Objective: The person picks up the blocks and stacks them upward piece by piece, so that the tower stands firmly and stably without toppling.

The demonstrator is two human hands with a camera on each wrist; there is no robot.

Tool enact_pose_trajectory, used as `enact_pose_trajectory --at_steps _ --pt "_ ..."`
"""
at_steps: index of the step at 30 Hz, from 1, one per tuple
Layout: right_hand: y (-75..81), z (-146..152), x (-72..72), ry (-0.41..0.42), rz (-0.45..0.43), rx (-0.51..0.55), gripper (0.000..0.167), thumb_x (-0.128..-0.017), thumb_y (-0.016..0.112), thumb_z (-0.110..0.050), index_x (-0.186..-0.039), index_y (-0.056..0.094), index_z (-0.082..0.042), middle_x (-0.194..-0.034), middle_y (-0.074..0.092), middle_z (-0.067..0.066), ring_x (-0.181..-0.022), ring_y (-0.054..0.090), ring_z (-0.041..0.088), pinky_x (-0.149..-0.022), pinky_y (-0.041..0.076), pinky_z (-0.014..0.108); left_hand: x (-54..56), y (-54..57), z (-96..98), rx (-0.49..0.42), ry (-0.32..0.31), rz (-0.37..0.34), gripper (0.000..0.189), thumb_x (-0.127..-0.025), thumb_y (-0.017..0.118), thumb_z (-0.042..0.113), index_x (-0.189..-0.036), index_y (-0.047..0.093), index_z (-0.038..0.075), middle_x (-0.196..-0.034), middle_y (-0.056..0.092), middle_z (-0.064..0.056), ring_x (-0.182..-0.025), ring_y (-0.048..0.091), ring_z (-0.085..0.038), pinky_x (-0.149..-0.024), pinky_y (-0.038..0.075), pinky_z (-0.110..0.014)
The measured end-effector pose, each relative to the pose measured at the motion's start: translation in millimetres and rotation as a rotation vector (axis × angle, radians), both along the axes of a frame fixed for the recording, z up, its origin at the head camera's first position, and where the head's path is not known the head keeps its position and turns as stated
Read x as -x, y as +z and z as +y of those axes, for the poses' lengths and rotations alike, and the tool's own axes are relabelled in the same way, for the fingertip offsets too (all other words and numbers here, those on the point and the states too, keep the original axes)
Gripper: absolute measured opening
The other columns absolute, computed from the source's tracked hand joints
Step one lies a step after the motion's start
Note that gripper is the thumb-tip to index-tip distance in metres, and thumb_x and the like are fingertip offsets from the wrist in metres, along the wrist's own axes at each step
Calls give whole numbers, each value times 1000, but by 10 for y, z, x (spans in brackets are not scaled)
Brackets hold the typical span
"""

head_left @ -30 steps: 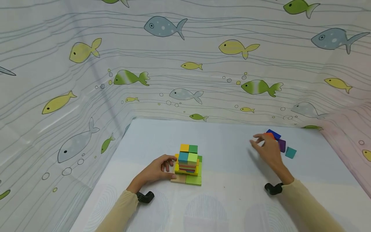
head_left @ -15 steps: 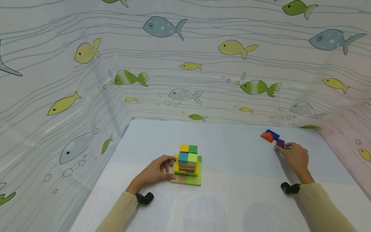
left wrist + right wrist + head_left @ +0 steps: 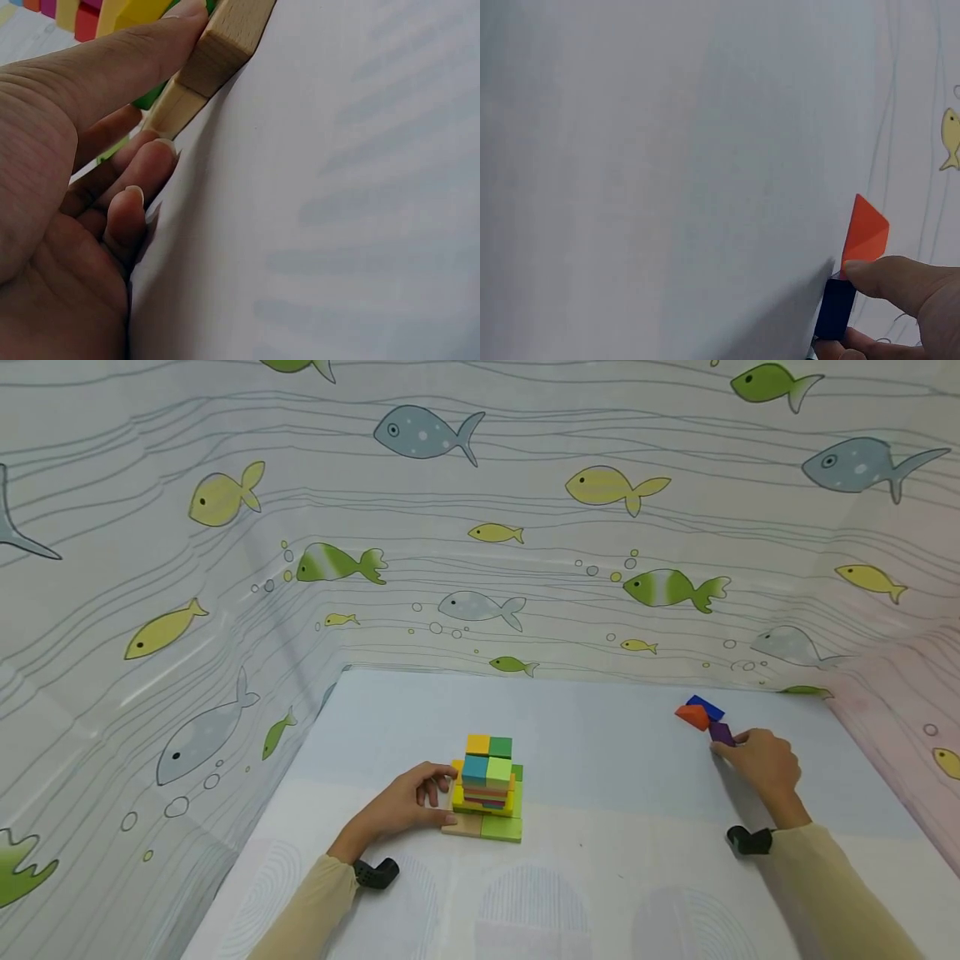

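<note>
My left hand (image 3: 405, 799) grips the left side of a small block tower (image 3: 487, 774), thumb at the front corner and index finger further back. In the left wrist view, the thumb lies along wooden blocks (image 3: 225, 52) at the base, with the other fingers curled beside them. At the right, my right hand (image 3: 765, 768) pinches a purple block (image 3: 722, 734) between thumb and fingers; it looks nearly black in the right wrist view. Just beyond that block lie an orange wedge-shaped block (image 3: 692, 717) and a blue block (image 3: 705, 707).
The white table (image 3: 585, 760) spans between both hands. Fish-patterned sheeting (image 3: 555, 560) rises at the back and both sides. Dark wrist cameras, one on the left wrist (image 3: 377, 872) and one on the right wrist (image 3: 750, 840), sit near the table surface.
My right hand has moved right from beside the orange block and now pinches the purple block, which has turned slightly. The teal block is hidden now. The left hand stays put.
</note>
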State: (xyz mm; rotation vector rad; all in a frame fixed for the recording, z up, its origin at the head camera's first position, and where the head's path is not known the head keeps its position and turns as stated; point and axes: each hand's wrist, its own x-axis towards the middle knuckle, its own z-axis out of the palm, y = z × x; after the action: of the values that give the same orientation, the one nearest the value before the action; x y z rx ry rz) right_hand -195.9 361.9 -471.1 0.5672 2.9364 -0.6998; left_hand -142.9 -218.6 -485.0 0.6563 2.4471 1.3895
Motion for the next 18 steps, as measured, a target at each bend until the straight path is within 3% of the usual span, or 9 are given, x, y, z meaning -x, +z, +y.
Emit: enact_pose_trajectory --at_steps 5,11,15,18 --pt "13 -5 -27 15 58 48 50 -92 73 -28 -115 65 17 -94 66 28 -76 56 34 -60 45 39 88 -203 -48 43 14 9 66 -82 89 19 -139 56 16 -114 58 -7 -87 55 -25 -72 43 -27" --pt "56 -74 -47 115 263 85 51 -93 74 -30 -118 67 14 -110 67 32 -92 56 40 -68 38 39 31 -99 -9 21 11 -1 65 -83 89 17 -139 57 13 -114 58 -11 -88 55 -28 -72 43 -26" --pt "166 -242 -49 176 324 122 58 -94 74 -40 -123 67 10 -117 66 32 -100 56 42 -68 41 38 6 -46 9 2 10 -10 64 -83 88 13 -138 57 11 -114 57 -16 -88 55 -31 -72 43 -26" --pt "272 -438 -57 238 354 151 55 -93 76 -40 -124 69 5 -110 67 28 -94 55 37 -62 42 36 29 -95 -8 21 12 -5 65 -83 89 16 -139 57 14 -114 58 -12 -88 55 -29 -72 43 -26"
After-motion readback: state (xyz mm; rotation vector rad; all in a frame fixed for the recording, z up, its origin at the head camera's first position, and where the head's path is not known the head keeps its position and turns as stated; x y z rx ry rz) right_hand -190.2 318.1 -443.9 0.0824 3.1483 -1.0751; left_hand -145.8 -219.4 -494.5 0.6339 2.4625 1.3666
